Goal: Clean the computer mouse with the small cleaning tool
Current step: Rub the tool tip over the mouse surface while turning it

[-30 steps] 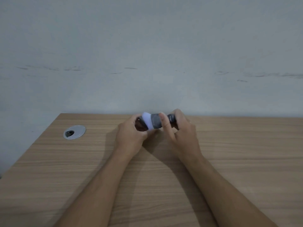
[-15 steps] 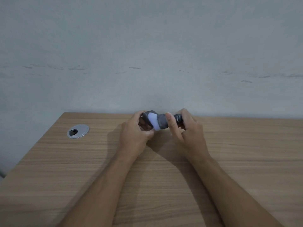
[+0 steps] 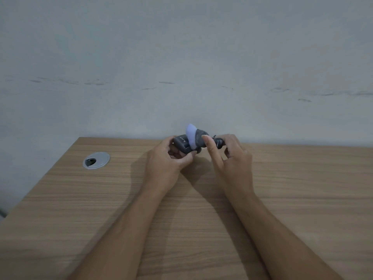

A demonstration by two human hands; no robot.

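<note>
My left hand [image 3: 165,158] grips a small dark computer mouse [image 3: 181,145], held above the far edge of the wooden desk [image 3: 201,209]; white lettering shows on its side. My right hand [image 3: 230,158] holds the small cleaning tool [image 3: 196,139], a grey piece with a pale bluish-white pad and a dark handle end near the thumb. The pad rests against the right side of the mouse. My right index finger lies stretched along the tool. Most of the mouse is hidden by my fingers and the pad.
A round silver cable grommet [image 3: 96,160] is set into the desk at the far left. A plain grey wall [image 3: 181,67] rises right behind the desk's far edge. The desk's left edge runs diagonally toward me.
The cleaning tool's pad has swung up and over the mouse, from lying sideways to standing more upright. Both hands stayed close together at the far edge of the desk.
</note>
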